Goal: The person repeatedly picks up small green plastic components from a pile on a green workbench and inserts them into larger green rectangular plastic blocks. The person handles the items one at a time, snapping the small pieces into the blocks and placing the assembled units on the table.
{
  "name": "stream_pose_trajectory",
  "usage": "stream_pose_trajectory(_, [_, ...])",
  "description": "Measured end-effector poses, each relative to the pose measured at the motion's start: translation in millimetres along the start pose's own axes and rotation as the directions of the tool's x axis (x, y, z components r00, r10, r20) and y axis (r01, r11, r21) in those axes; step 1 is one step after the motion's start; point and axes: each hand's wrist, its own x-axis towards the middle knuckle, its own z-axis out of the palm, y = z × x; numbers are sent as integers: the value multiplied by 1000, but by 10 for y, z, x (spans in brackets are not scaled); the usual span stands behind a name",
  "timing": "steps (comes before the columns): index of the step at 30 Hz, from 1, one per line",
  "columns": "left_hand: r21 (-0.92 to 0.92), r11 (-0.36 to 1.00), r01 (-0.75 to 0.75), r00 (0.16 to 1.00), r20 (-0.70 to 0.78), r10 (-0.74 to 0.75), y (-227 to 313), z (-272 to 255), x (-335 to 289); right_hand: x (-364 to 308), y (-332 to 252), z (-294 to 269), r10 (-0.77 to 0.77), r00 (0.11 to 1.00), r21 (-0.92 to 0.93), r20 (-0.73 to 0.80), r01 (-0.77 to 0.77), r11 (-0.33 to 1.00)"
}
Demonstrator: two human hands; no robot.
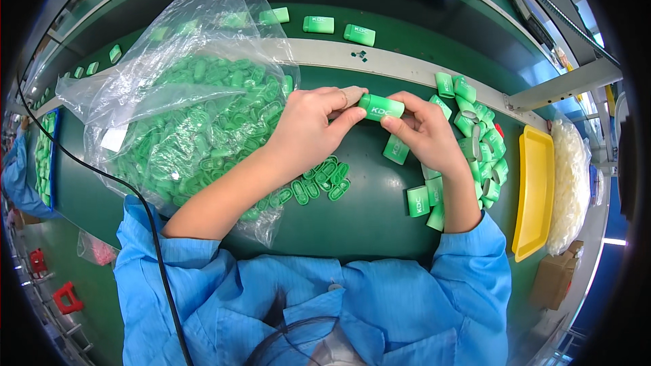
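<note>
Both my hands meet over the middle of the green bench around one green plastic housing [381, 108], a short flattened tube with white print. My left hand [317, 116] pinches its left end between thumb and fingers; any small part under those fingertips is hidden. At the right end, my right hand [427, 130] grips it with thumb below and fingers behind. Below my left wrist lies a small spread of green oval caps [327, 177]. More caps fill a large clear plastic bag [196, 122] on the left. Around my right hand and forearm lie many loose green housings [483, 146].
Beyond a pale rail [400, 64], a green belt carries a row of housings [319, 24]. A yellow tray [533, 193] stands at the right, beside a bag of whitish parts [569, 186]. A black cable [146, 207] hangs down on the left. A metal post [566, 85] juts in at right.
</note>
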Motion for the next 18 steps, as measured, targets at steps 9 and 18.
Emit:
stream_pose_trajectory(9, [19,995,-100,989,-107,101,-15,107,-28,-15,-31,75,-33,995,-40,-96,29,999])
stream_pose_trajectory(18, [242,962,-127,979,-127,162,62,209,-174,-87,-350,283,-138,960,-261,-244,72,963])
